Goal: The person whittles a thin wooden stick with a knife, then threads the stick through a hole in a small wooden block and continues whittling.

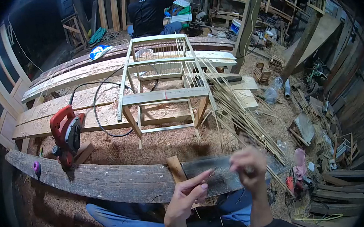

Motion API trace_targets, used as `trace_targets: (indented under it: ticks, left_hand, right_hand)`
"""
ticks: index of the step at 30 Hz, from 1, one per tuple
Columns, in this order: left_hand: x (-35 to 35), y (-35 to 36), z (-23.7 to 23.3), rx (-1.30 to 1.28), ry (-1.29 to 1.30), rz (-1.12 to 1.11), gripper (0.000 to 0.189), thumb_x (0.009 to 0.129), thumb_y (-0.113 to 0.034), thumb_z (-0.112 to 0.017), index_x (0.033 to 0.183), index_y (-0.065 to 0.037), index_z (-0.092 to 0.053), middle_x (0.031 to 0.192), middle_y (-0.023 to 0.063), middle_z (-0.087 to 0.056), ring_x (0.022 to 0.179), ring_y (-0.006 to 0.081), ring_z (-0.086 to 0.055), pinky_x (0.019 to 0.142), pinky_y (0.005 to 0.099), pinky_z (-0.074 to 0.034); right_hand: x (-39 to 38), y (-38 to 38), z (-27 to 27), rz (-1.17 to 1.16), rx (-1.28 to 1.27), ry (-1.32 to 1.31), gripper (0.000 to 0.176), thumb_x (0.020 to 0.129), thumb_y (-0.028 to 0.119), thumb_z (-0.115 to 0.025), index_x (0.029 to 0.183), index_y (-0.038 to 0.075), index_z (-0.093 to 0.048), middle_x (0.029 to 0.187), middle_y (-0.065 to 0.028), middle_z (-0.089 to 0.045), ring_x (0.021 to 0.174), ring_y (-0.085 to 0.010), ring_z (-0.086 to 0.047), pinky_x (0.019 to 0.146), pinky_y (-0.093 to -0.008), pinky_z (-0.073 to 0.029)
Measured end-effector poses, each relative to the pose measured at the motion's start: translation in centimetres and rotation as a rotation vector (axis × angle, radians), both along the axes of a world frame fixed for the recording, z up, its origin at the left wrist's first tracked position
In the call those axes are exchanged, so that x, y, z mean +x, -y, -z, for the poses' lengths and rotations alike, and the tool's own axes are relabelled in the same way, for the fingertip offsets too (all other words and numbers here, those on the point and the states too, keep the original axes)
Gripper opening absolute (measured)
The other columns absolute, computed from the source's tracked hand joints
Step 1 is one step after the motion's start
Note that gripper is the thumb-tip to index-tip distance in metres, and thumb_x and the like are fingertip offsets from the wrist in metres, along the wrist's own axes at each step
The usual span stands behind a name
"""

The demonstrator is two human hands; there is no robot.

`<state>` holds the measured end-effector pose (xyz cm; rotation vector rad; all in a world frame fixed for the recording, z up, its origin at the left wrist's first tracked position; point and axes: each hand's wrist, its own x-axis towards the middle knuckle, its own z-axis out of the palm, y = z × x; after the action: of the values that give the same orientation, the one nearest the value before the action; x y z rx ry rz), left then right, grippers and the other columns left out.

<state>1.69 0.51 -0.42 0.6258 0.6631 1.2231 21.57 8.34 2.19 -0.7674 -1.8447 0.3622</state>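
My left hand [189, 195] pinches the end of a thin bamboo stick [212, 173] between thumb and fingers, just above a dark weathered plank [110, 182]. My right hand [249, 166] is blurred, with its fingers curled closed at the stick's other end. Both hands hover over a flat grey patch [206, 165] on the plank. A small wooden block [176, 168] lies beside my left hand. My legs in blue trousers [131, 226] are below the plank.
A pale wooden frame [162, 85] stands ahead on sawdust, with a bundle of bamboo sticks [233, 104] leaning at its right. A red circular saw [66, 134] sits left. A person in a black shirt [149, 12] sits at the back. Scrap wood is piled on the right.
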Motion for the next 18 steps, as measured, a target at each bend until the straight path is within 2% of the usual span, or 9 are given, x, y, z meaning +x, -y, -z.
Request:
trace_targets:
  ticks: [1, 3, 5, 7, 10, 13, 15, 16, 18]
  left_hand:
    - [0.0, -0.1, 0.4, 0.002, -0.002, -0.001, 0.043, 0.099, -0.007, -0.058, 0.141, 0.002, -0.055, 0.079, -0.0041, -0.051, 0.067, 0.0058, -0.039, 0.057, 0.0218, -0.031]
    - [0.1, -0.1, 1.4, 0.034, 0.009, -0.036, 0.043, 0.099, -0.008, -0.059, 0.141, 0.000, -0.055, 0.082, -0.0040, -0.054, 0.069, 0.0050, -0.041, 0.059, 0.0211, -0.033]
    - [0.2, 0.1, 1.2, 0.023, 0.019, -0.065, 0.043, 0.098, -0.008, -0.062, 0.140, 0.001, -0.056, 0.085, -0.0048, -0.055, 0.070, 0.0042, -0.042, 0.060, 0.0204, -0.033]
    - [-0.1, -0.1, 0.3, -0.014, 0.011, -0.002, 0.044, 0.097, -0.008, -0.065, 0.138, 0.002, -0.057, 0.086, -0.0045, -0.057, 0.072, 0.0039, -0.043, 0.061, 0.0206, -0.034]
    - [-0.2, -0.1, 0.9, -0.008, 0.021, -0.011, 0.042, 0.097, -0.006, -0.064, 0.137, 0.004, -0.057, 0.089, -0.0036, -0.059, 0.072, 0.0048, -0.045, 0.063, 0.0204, -0.037]
    - [0.4, -0.3, 1.0, -0.033, -0.005, -0.014, 0.046, 0.097, -0.004, -0.063, 0.141, 0.004, -0.053, 0.095, -0.0007, -0.059, 0.073, 0.0066, -0.046, 0.067, 0.0208, -0.040]
    - [0.5, -0.4, 0.5, -0.070, -0.076, -0.053, 0.049, 0.097, -0.003, -0.062, 0.144, 0.005, -0.049, 0.099, 0.0011, -0.059, 0.074, 0.0077, -0.046, 0.069, 0.0212, -0.041]
    - [0.3, -0.3, 0.1, -0.020, 0.056, -0.005, 0.050, 0.098, -0.003, -0.061, 0.145, 0.005, -0.047, 0.101, 0.0030, -0.059, 0.076, 0.0083, -0.049, 0.071, 0.0220, -0.043]
    - [0.0, -0.3, 0.1, 0.071, 0.195, 0.052, 0.045, 0.101, -0.006, -0.058, 0.142, 0.006, -0.048, 0.101, 0.0065, -0.062, 0.081, 0.0094, -0.053, 0.075, 0.0238, -0.046]
  right_hand:
    - [-0.4, 0.5, -0.3, -0.118, 0.041, 0.072, 0.017, 0.076, 0.010, -0.080, 0.091, 0.015, -0.072, 0.086, -0.0002, -0.073, 0.074, -0.0209, -0.068, 0.063, -0.0338, -0.050]
    - [-0.8, 1.4, -1.0, -0.108, 0.067, 0.222, 0.017, 0.076, 0.008, -0.078, 0.090, 0.016, -0.073, 0.086, -0.0004, -0.074, 0.075, -0.0205, -0.069, 0.064, -0.0344, -0.051]
    - [-0.3, 0.6, -0.2, -0.075, 0.043, 0.156, 0.017, 0.076, 0.007, -0.077, 0.089, 0.015, -0.073, 0.086, -0.0012, -0.074, 0.075, -0.0212, -0.069, 0.065, -0.0348, -0.051]
    - [0.5, -0.7, 0.5, 0.129, -0.062, -0.089, 0.020, 0.073, 0.002, -0.077, 0.090, 0.012, -0.072, 0.087, -0.0038, -0.074, 0.078, -0.0242, -0.070, 0.067, -0.0350, -0.052]
    - [0.6, 0.5, 0.2, 0.134, -0.022, -0.032, 0.020, 0.073, 0.000, -0.078, 0.089, 0.010, -0.071, 0.086, -0.0052, -0.073, 0.078, -0.0241, -0.069, 0.068, -0.0347, -0.052]
    - [-0.9, 2.1, 0.3, -0.061, 0.074, 0.227, 0.020, 0.073, -0.001, -0.077, 0.088, 0.009, -0.069, 0.085, -0.0062, -0.072, 0.078, -0.0236, -0.069, 0.069, -0.0341, -0.052]
    - [-0.1, 0.6, 1.8, 0.135, -0.093, -0.066, 0.021, 0.071, 0.001, -0.079, 0.088, 0.010, -0.070, 0.085, -0.0048, -0.072, 0.077, -0.0237, -0.069, 0.068, -0.0349, -0.052]
    - [0.0, -0.2, 1.8, 0.261, -0.112, -0.167, 0.022, 0.070, 0.001, -0.077, 0.088, 0.012, -0.071, 0.087, -0.0038, -0.074, 0.078, -0.0240, -0.069, 0.069, -0.0355, -0.052]
    - [-0.2, 0.3, 1.2, 0.162, -0.057, -0.086, 0.023, 0.069, 0.001, -0.076, 0.089, 0.012, -0.071, 0.088, -0.0035, -0.074, 0.079, -0.0243, -0.070, 0.069, -0.0358, -0.052]
